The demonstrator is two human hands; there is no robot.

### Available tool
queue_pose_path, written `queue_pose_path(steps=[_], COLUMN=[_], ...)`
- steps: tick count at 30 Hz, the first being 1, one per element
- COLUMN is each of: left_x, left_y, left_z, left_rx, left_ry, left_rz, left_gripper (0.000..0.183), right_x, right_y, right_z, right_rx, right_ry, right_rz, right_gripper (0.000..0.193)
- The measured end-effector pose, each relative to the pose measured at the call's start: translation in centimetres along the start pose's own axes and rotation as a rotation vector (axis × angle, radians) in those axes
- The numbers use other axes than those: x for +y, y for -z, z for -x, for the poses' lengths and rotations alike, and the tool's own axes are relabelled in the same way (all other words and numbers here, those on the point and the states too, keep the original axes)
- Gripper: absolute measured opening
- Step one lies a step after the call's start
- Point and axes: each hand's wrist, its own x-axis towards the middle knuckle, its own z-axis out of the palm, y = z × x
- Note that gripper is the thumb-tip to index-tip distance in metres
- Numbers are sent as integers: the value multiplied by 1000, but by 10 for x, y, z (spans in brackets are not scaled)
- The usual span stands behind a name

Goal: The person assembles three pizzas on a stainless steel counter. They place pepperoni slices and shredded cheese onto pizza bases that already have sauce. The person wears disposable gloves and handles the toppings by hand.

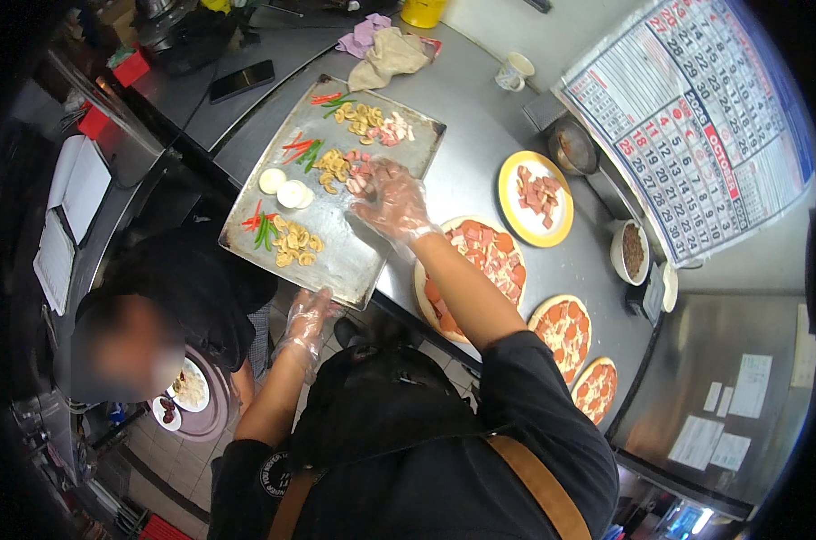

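Observation:
A metal tray (340, 252) lies on the steel counter, overhanging its edge. It carries small heaps of mushroom slices (295, 245), ham pieces (361, 171), red and green pepper strips (300, 148) and white onion slices (286, 191). My right hand (392, 205), in a clear plastic glove, hovers over the tray with spread fingers, its fingertips at the ham pieces. My left hand (307, 322), also gloved, grips the tray's near overhanging edge from below. A large pizza (484, 261) topped with sausage slices and ham sits just right of my right forearm.
Two smaller pizzas (561, 328) (595, 389) lie further along the counter. A yellow plate of ham pieces (536, 198), a bowl of brown topping (630, 252), a cup (514, 72), a phone (241, 81) and cloths (385, 49) stand around. Another person (156, 306) stands at the left.

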Motion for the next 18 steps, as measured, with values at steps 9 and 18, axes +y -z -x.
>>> queue_pose_path(steps=[9, 18], left_x=[10, 6], left_y=[-13, -8], left_z=[14, 10], left_rx=[49, 12], left_ry=[59, 52], left_rz=[12, -24], left_gripper=[54, 52], right_x=[17, 13], right_y=[-34, -7], right_z=[-66, -61], right_rx=[-196, -174], right_ry=[239, 163], right_rz=[347, 188], right_gripper=[83, 60])
